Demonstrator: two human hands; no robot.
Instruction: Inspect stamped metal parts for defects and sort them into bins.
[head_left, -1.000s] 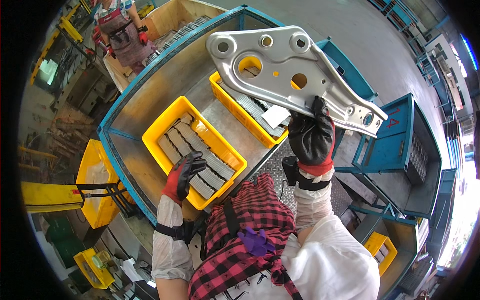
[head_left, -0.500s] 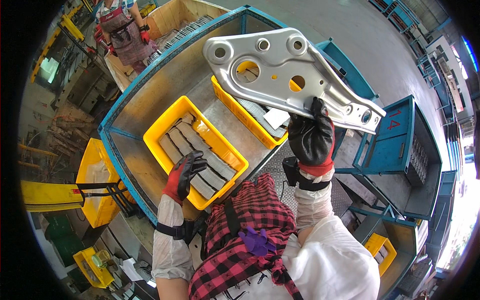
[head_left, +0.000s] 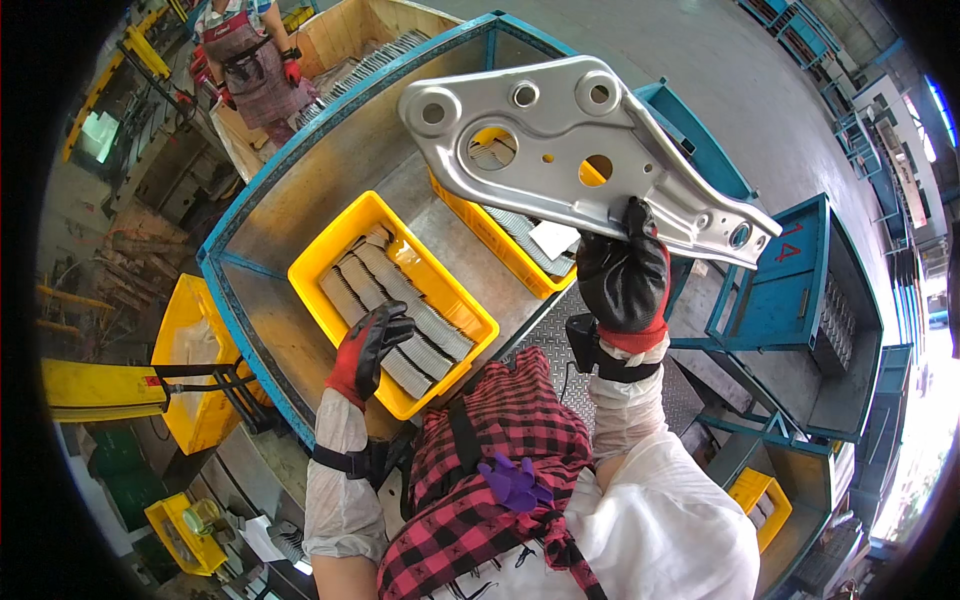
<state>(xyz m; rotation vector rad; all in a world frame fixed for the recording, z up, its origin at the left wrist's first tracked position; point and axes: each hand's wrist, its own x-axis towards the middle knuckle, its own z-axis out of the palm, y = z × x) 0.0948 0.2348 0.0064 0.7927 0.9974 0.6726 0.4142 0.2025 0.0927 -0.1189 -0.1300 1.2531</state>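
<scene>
My right hand, in a red glove with a black coated palm, grips the lower edge of a large silver stamped metal bracket. The bracket is held up and broad at its left end, narrows to the right, and is pierced by several round holes. My left hand, gloved the same way, hovers at the near left side of a yellow bin. Its fingers are loosely bent and slightly apart, with nothing visible in them. Rows of thin grey metal pieces stand stacked in that bin, just by the fingers.
A second yellow bin with metal pieces and white paper lies partly behind the bracket. Both bins sit in a blue-framed metal container. Blue metal carts stand at the right. Another person in an apron stands at the far left.
The bracket has tilted slightly clockwise, its right end a little lower and farther right. My right hand keeps its grip, and my left hand has hardly moved.
</scene>
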